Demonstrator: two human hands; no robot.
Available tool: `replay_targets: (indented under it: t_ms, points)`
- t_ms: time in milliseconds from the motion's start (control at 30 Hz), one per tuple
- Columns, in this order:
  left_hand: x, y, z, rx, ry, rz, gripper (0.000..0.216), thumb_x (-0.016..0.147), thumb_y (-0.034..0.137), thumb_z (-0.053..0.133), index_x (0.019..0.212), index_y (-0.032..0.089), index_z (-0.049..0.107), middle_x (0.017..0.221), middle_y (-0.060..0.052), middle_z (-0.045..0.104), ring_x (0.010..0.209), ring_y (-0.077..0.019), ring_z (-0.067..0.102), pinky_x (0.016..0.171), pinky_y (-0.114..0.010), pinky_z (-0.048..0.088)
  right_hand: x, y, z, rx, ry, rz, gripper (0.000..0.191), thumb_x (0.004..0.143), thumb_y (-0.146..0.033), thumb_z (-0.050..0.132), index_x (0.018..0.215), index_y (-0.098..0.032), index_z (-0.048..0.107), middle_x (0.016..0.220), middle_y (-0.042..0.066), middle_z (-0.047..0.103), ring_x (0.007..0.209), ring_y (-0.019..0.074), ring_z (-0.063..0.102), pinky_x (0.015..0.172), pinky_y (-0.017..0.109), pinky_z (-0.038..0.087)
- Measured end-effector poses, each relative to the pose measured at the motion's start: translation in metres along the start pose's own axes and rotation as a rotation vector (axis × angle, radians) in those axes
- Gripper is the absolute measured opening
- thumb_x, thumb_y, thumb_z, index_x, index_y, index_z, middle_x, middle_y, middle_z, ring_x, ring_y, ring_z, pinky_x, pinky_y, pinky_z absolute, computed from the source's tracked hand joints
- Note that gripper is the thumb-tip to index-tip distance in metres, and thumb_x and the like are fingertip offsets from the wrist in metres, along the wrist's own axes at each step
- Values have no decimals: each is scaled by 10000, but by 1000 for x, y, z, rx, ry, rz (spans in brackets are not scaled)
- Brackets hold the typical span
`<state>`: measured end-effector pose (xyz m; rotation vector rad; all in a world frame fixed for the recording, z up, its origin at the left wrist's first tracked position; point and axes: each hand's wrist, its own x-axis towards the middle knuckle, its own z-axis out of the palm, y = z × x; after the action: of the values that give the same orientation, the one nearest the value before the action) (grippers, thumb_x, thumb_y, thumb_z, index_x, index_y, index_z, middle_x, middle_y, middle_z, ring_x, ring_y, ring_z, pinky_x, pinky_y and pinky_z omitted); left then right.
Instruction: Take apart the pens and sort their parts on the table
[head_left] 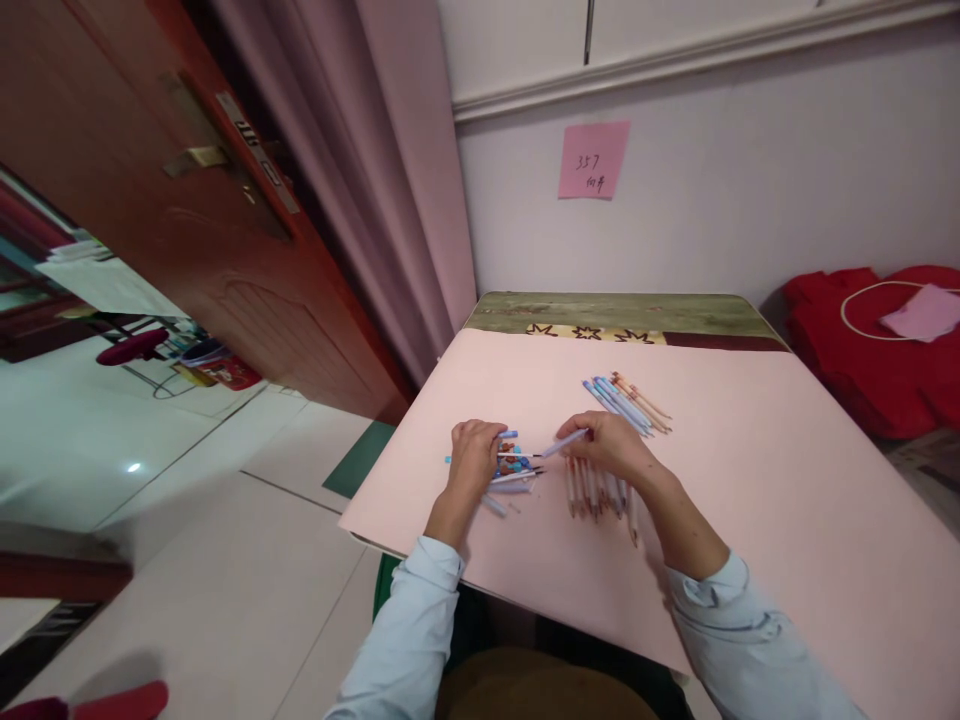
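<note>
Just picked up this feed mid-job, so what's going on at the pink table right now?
A person in pale blue sleeves sits at a table covered by a pink sheet. The right hand pinches a pale pen barrel, its tip pointing toward the left hand, which rests on a small heap of pen parts. A row of pens lies under the right wrist, and another bunch of pens sits farther back.

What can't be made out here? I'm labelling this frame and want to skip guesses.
Head view only:
- Pile at left hand: parts too small to tell apart; hand covers some.
- Pens under right hand: tops hidden by the hand.
- Pen in right hand: grip hidden by fingers.
- Note: writing too small.
</note>
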<state>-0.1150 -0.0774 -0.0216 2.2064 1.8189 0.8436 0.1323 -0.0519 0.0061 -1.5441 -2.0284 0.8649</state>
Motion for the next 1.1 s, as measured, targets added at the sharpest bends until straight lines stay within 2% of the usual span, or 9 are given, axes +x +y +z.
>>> replay_targets:
  t_ms: [200, 367, 567, 667, 800, 967, 1100]
  points:
    - [-2, -2, 4, -3, -30, -28, 252, 891, 201, 502, 975, 252, 734, 971, -81, 741, 988, -261, 607, 968, -459, 371, -2, -3, -5, 29, 5, -123, 190, 719, -259, 667, 879, -260, 770, 742, -6, 652, 610, 139, 532, 561, 247, 348]
    - [-1, 0, 4, -60, -15, -45, 281, 895, 195, 475, 985, 246, 736, 998, -80, 742, 1006, -263, 615, 978, -454, 390, -3, -13, 3, 3, 54, -173, 233, 729, -182, 624, 900, -265, 756, 801, -1, 669, 644, 139, 564, 617, 253, 375]
    - [-1, -16, -8, -176, 135, -136, 372, 817, 102, 445, 1009, 234, 735, 1036, -79, 734, 1020, -254, 633, 979, -440, 442, -5, -29, 26, -89, 172, -60, 182, 801, -219, 601, 944, -251, 709, 805, 14, 705, 738, 179, 606, 664, 274, 369]
    - [-3, -24, -15, -222, 230, -219, 375, 788, 106, 446, 981, 233, 741, 1028, -71, 734, 1027, -260, 635, 977, -440, 458, -4, -30, 39, -198, 183, -109, 135, 821, -248, 626, 927, -247, 710, 833, 36, 716, 845, 210, 610, 759, 304, 365]
    - [-9, -32, -23, -220, 284, -276, 351, 794, 145, 448, 976, 222, 739, 1034, -77, 734, 1040, -270, 632, 987, -447, 456, -2, -25, 46, -288, 170, -184, 92, 830, -299, 662, 848, -234, 724, 842, 46, 724, 875, 219, 600, 866, 347, 336]
    - [-22, -41, -24, -269, 309, -314, 315, 841, 255, 470, 1031, 205, 717, 1104, -89, 719, 1077, -265, 623, 1009, -441, 440, -5, -25, 48, -388, 285, -166, 197, 865, -337, 634, 753, -197, 715, 869, 87, 716, 945, 250, 565, 989, 422, 260]
    - [-31, -38, -15, -429, 299, -399, 335, 886, 358, 472, 1074, 187, 691, 1144, -94, 705, 1104, -245, 618, 1017, -411, 431, -5, -28, 57, -425, 353, -195, 258, 916, -365, 574, 789, -202, 728, 939, 101, 708, 986, 260, 534, 1055, 476, 191]
